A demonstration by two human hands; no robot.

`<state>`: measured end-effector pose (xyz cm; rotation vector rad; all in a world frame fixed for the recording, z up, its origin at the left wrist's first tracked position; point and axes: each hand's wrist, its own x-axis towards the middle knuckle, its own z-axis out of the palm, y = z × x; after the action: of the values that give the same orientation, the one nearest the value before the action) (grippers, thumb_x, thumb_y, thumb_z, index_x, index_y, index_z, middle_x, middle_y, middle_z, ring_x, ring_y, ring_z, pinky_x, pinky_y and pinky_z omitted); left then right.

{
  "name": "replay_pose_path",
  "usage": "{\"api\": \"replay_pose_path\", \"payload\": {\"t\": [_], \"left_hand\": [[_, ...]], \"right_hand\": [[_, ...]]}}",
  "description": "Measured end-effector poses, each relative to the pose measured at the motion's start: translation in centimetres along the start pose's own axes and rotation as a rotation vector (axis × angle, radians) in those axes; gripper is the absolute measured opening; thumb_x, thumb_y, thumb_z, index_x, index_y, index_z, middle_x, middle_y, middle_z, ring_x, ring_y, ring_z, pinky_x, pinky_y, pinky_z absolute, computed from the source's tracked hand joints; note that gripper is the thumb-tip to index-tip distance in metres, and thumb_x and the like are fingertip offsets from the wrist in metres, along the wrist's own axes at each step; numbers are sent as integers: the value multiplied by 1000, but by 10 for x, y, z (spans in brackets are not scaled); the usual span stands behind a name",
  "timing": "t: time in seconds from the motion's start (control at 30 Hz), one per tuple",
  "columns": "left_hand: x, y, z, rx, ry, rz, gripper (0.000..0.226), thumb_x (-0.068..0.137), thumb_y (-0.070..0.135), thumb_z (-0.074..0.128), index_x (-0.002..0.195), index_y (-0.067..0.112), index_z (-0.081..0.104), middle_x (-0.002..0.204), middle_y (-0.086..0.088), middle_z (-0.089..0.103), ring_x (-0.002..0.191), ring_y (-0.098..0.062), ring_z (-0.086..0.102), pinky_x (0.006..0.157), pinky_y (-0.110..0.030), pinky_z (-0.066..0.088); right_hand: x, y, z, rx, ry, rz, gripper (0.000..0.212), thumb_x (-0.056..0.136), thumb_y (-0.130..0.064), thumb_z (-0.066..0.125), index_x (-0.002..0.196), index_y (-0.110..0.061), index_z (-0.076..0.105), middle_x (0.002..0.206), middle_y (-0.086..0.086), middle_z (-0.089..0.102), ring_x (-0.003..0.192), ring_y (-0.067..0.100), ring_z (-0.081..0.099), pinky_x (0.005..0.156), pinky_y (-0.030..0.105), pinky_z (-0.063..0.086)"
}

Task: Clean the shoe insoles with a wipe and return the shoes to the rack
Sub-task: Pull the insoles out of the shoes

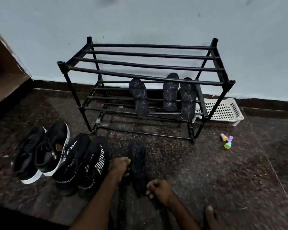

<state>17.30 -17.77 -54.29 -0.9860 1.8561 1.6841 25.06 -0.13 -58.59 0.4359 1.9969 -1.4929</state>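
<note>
The left hand (121,165) gripped the dusty black flat insole (137,161) by its edge on the dark speckled floor (206,163), likely steadying it for wiping; the right hand (158,188) curled at its heel, grasp unclear

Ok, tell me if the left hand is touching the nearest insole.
Touching. Head view: fingers of the left hand curl onto the left edge of the insole, no gap.

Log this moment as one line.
left hand: grips insole on floor | right hand: curled by its near end, hold unclear | rack: three insoles leaning | shoes: four, off rack
</note>
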Motion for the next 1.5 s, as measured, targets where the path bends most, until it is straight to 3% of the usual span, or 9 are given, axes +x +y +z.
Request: {"api": "replay_pose_path", "payload": {"t": [0.27, 0.4, 0.47, 0.57, 0.77, 0.87, 0.93, 1.17, 1.5], "left_hand": [[20, -22, 9, 70, 82, -9, 29, 101, 8, 53, 129, 7, 60, 90, -6, 58, 68, -12, 48, 58, -29, 46], [21, -24, 4, 263, 111, 79, 28, 100, 12, 54, 126, 8, 62, 93, -10, 64, 63, -18, 57, 45, -22, 48], [18, -17, 0, 519, 161, 143, 26, 98, 19, 57, 120, 10, 68, 108, -14, 70, 86, -31, 68, 67, -28, 57], [13, -5, -4, 789, 297, 162, 27, 96, 32, 58, 115, 18, 71, 125, -14, 66, 116, -34, 62, 93, -36, 49], [23, 13, 4, 354, 237, 209, 19, 86, 26, 58, 73, 23, 70, 98, -7, 76, 84, -33, 72, 74, -42, 60], [2, 51, 14, 91, 206, 281, 19, 97, 14, 53, 99, 10, 72, 91, -8, 76, 58, -18, 62, 44, -21, 45], [-4, 81, 16, -53, 184, 328, 22, 100, 13, 49, 106, 8, 69, 91, -7, 75, 52, -13, 55, 37, -18, 38], [-4, 129, 11, -296, 127, 356, 30, 105, 31, 44, 110, 14, 68, 96, 2, 74, 68, -16, 62, 54, -26, 44], [9, 125, 28, -333, -18, 283, 30, 104, 25, 46, 125, 13, 63, 106, -2, 73, 83, -21, 67, 66, -33, 52]], "right_hand": [[19, 3, 6, -32, 10, 90, 21, 97, -2, 57, 77, -8, 56, 55, 2, 61, 33, 1, 47, 39, 14, 37], [24, 4, 8, -213, 55, 145, 20, 97, -18, 60, 78, -14, 63, 69, 7, 67, 43, 3, 53, 49, 20, 47], [22, -1, 4, -437, 91, 155, 23, 95, -35, 61, 80, -18, 66, 85, 5, 73, 66, 10, 60, 65, 24, 48], [18, -10, -2, -590, 193, 174, 36, 92, -49, 58, 93, -15, 68, 96, 6, 71, 85, 21, 66, 75, 29, 50], [20, -29, -23, -259, 167, 84, 8, 74, -16, 67, 72, -16, 74, 76, -2, 75, 79, 15, 71, 76, 35, 61], [17, -62, -35, -161, 170, -31, 24, 83, 4, 67, 64, -10, 71, 63, -1, 71, 62, 15, 66, 55, 26, 55], [19, -95, -43, -29, 165, -117, 24, 91, -2, 65, 68, -4, 68, 61, 6, 69, 51, 14, 59, 45, 22, 46], [55, -205, -52, 125, 193, -93, 52, 104, -50, 37, 104, -4, 62, 91, 15, 75, 49, 17, 59, 39, 19, 37], [93, -232, -44, 346, 355, -74, 27, 101, -25, 53, 79, -11, 62, 71, 3, 69, 46, 10, 53, 42, 20, 36]]}}
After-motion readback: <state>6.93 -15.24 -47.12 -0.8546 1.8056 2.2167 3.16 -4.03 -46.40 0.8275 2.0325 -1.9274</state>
